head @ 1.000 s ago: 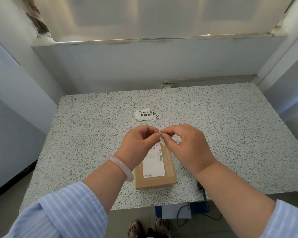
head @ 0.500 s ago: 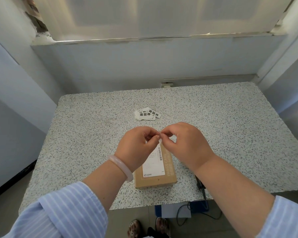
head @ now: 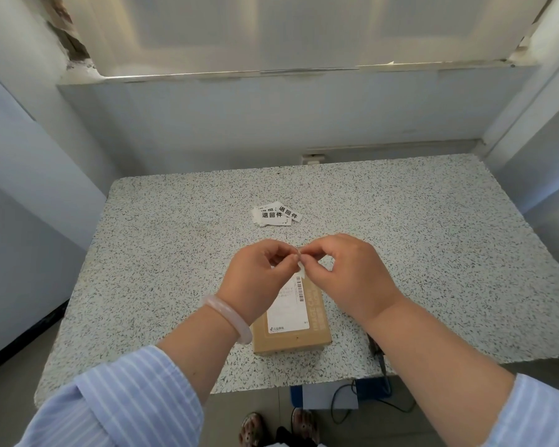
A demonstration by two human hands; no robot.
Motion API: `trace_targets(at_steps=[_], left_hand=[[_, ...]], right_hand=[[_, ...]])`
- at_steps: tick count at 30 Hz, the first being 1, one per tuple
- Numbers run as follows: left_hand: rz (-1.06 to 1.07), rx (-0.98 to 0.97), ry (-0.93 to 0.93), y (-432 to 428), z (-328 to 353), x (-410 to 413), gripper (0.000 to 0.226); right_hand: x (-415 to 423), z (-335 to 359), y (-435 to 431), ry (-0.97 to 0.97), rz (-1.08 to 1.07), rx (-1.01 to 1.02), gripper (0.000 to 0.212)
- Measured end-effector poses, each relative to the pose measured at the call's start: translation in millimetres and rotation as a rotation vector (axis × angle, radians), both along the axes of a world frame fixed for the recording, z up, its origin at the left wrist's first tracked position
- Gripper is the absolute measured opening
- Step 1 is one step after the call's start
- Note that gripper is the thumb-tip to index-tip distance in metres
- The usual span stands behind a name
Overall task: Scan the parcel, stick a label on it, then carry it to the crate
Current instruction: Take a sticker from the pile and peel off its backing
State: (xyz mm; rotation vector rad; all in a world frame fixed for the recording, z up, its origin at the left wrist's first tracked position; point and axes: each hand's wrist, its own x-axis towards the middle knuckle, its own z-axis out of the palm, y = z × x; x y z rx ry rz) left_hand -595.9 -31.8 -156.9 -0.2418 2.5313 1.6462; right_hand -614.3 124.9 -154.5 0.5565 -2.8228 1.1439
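Both hands are staying almost where they were a second ago, hovering together above the far end of the parcel; only the small white label (head: 301,267) between them is showing a little differently, its lower corner now hanging down between the fingertips.

The left hand (head: 260,279) is curling its fingers (head: 293,260) inward, thumb and forefinger closing on the left edge of the label. The right hand (head: 347,272) is doing the same from the other side, its fingers (head: 309,259) pinching the label's right edge, so that the two sets of fingertips are nearly touching. Whether the label is being peeled from a backing cannot be told, as the hands are hiding most of it.

The parcel (head: 292,321), a brown cardboard box, is lying flat on the speckled desk (head: 433,253), close to its near edge and partly under the left wrist. A white shipping slip (head: 288,312) with a barcode is covering much of its top. A pale bracelet (head: 229,317) is sitting on the left wrist, and striped blue sleeves (head: 120,398) are covering both forearms. Further back on the desk, well apart from the parcel, a small pile of printed labels (head: 275,215) is lying loose. A dark cable (head: 380,359) is running over the near edge of the desk beside the right forearm.
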Motion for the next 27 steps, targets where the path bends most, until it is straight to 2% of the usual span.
trace_targets(at_steps=[6,13,15,19,27], left_hand=[[-0.025,-0.125,0.066,0.5,4.9,0.4,0.006],[-0.016,-0.090,0.068,1.5,2.5,3.0,0.017],[-0.004,-0.052,0.048,1.4,1.2,2.1,0.013],[0.044,0.059,-0.005,0.2,2.0,-0.9,0.006],[0.091,0.171,-0.023,-3.6,1.2,-3.3,0.011]], right_hand=[[-0.4,2.6,-2.0,0.105,0.034,0.045,0.014],[-1.2,0.6,-4.3,0.227,0.048,0.110,0.029],[-1.6,0.4,-3.5,0.195,0.038,0.076,0.028],[-2.1,-1.8,-1.6,0.061,-0.034,-0.015,0.010],[-3.9,-1.4,-1.0,-0.056,-0.152,-0.117,0.006]])
